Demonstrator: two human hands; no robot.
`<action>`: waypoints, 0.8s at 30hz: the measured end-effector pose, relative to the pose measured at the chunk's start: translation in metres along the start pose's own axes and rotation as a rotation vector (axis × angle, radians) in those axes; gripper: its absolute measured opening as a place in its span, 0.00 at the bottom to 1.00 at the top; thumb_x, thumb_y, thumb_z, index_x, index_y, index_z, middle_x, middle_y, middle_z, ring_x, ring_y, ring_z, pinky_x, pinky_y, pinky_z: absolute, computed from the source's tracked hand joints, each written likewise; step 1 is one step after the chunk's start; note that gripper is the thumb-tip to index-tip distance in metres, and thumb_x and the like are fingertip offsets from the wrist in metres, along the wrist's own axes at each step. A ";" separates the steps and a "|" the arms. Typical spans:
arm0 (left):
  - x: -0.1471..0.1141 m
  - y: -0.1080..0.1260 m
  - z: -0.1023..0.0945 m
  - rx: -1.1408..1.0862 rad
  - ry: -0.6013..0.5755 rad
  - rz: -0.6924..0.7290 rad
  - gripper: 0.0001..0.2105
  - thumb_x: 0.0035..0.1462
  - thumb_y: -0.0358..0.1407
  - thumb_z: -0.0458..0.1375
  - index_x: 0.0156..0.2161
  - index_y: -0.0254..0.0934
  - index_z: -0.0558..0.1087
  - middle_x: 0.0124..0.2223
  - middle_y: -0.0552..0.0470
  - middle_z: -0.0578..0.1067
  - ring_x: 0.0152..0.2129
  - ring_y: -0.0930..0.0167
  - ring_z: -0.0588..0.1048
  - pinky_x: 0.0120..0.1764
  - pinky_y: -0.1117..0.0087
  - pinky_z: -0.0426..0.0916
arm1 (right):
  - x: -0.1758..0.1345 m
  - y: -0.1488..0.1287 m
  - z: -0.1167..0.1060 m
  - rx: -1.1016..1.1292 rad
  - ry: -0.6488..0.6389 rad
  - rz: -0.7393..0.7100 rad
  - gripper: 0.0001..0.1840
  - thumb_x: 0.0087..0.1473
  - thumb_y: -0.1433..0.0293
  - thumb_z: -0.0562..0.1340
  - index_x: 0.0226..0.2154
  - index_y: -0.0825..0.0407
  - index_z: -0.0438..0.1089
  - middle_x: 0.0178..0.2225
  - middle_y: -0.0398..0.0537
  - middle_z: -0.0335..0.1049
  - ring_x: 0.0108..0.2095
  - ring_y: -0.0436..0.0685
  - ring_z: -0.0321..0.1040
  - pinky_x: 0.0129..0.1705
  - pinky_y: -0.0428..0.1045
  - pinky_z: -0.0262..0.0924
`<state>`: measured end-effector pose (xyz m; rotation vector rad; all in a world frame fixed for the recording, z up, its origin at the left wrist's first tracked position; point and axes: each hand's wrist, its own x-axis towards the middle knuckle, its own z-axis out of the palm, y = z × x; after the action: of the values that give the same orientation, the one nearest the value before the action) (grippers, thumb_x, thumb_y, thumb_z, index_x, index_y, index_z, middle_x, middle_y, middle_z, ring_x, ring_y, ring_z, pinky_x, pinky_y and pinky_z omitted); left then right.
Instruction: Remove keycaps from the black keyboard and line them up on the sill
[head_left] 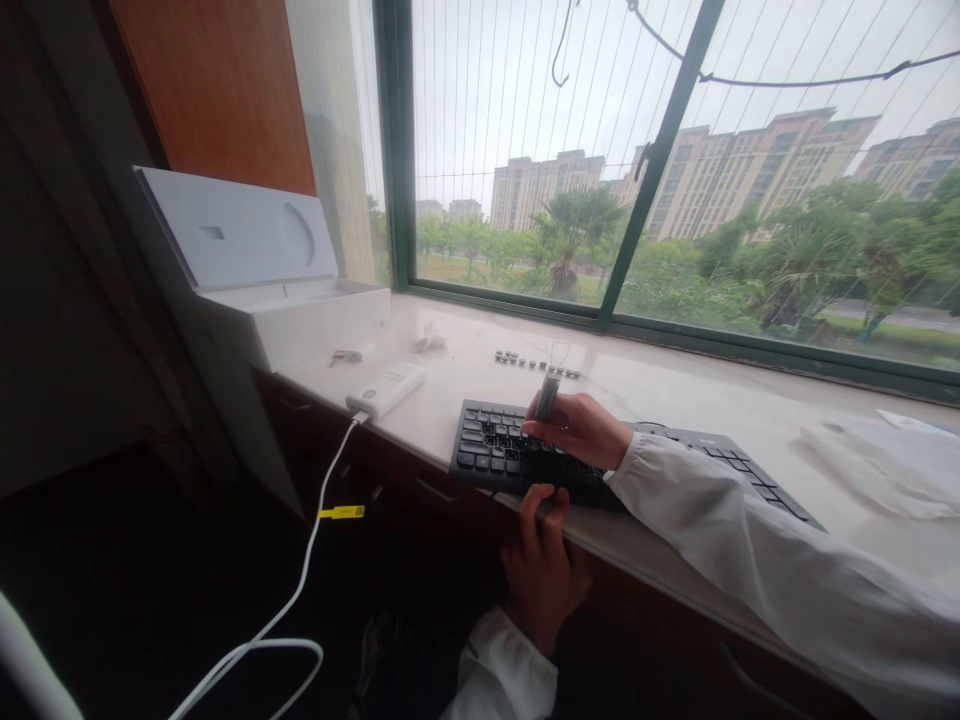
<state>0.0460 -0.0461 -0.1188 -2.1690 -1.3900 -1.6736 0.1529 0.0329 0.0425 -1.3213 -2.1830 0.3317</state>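
Note:
A black keyboard [480, 440] lies along the front edge of the pale windowsill counter, with gaps on its left half where keycaps are off. My right hand [574, 425] is closed around a dark keycap puller [549, 397] over the left half of the keyboard. The puller's wire loops stick up above the fingers. Below, my left hand [544, 565] hooks its bent fingertips over the keyboard's front edge; its thumb is hidden. Behind the keyboard, several loose keycaps [531, 363] lie in short rows.
At the left stands an open white box [315, 322]. A white power bank [385, 390] with a white cable [319, 510] hanging off the counter lies before it. Crumpled clear plastic [429, 340] sits nearby. A white plastic bag [877, 460] lies at the right, under the window.

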 end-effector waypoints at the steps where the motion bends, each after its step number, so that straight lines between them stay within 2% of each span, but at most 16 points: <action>1: 0.000 0.000 0.000 0.002 -0.002 0.000 0.23 0.50 0.26 0.52 0.53 0.38 0.65 0.53 0.44 0.69 0.46 0.66 0.74 0.34 0.71 0.73 | 0.000 -0.001 0.000 -0.002 0.000 -0.002 0.20 0.54 0.52 0.61 0.31 0.53 0.71 0.22 0.44 0.70 0.22 0.49 0.63 0.26 0.45 0.57; 14: 0.000 0.000 0.000 0.015 0.012 -0.002 0.24 0.48 0.26 0.53 0.53 0.38 0.66 0.53 0.44 0.69 0.47 0.66 0.73 0.35 0.72 0.73 | -0.001 0.001 0.000 0.063 -0.038 -0.045 0.18 0.54 0.53 0.62 0.32 0.53 0.71 0.24 0.45 0.73 0.24 0.51 0.68 0.29 0.46 0.63; 24: 0.000 0.001 -0.002 0.025 0.015 0.009 0.23 0.49 0.26 0.53 0.53 0.38 0.67 0.52 0.44 0.70 0.47 0.66 0.74 0.34 0.73 0.72 | -0.005 0.011 0.005 0.041 0.011 -0.088 0.19 0.56 0.53 0.60 0.34 0.52 0.70 0.28 0.46 0.74 0.26 0.52 0.70 0.30 0.48 0.65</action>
<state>0.0450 -0.0478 -0.1174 -2.1421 -1.3879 -1.6564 0.1598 0.0343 0.0314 -1.1982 -2.2062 0.3325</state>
